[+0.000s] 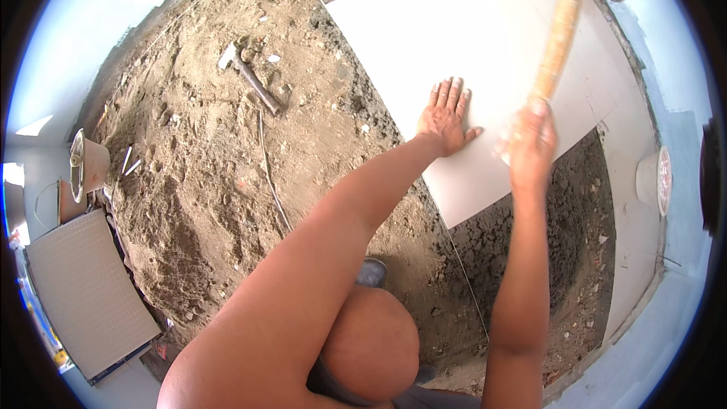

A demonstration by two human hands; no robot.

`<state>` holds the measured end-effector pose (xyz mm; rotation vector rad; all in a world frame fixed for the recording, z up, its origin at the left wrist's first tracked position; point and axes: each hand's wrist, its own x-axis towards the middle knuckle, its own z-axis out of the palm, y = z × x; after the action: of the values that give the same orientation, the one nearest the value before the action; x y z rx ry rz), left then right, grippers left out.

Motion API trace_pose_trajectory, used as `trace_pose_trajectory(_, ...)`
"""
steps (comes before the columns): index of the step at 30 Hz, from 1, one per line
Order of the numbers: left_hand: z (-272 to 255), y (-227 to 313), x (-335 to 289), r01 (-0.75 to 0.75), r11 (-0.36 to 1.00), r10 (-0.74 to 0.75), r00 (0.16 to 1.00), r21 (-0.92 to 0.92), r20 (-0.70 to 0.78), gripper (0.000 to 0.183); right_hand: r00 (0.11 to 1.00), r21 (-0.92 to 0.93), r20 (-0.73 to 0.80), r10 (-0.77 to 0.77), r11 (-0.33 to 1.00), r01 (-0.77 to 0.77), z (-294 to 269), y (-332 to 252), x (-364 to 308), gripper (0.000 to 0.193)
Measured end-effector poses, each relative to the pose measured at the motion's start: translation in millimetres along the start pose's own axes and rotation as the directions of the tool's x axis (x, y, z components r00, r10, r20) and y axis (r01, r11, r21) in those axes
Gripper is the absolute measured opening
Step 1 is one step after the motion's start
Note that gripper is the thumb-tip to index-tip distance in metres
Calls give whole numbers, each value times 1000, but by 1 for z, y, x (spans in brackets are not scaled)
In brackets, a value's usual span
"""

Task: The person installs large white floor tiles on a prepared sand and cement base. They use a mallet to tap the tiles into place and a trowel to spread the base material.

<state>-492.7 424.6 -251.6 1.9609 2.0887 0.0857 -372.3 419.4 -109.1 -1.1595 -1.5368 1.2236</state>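
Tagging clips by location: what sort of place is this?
Likely the inside of a building under construction: a large white tile lies beside bare, rough earth, a pale blue wall stands at the right, and the right hand grips a mallet.

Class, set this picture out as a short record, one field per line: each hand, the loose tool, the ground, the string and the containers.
Left hand: open, palm down on a white tile
Right hand: grip closed around the wooden handle of a mallet; mallet head blurred
Loose tool: hammer, lying on soil left of the tile
Ground: brown soil; dark crumbly material beside the tile
String: thin, near the tile's left edge
Containers: one pale at left, one pale at right
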Motion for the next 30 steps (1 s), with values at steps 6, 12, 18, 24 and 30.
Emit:
trace_pose_trajectory(6,0,3,3,-81,983,73,996,162,53,84,986,-584,126,105,812,-12,47,93,55,46)
trace_pose_trajectory(12,11,-9,-2,-13,1000,14,998,15,-64,74,988,-323,145,-49,942,94,67,21,59,50)
trace_pose_trajectory(18,-7,-2,2,-100,987,88,992,129,93,80,995,-610,93,-34,788,84,52,124,69,53)
trace_pose_trajectory(24,-8,-13,6,-57,998,56,998,-38,-26,91,977,-103,146,155,985,-141,55,1,84,53)
trace_pose_trajectory(30,4,-16,26,-83,997,83,993,4,-87,92,984,-281,37,-175,943,178,64,63,82,45)
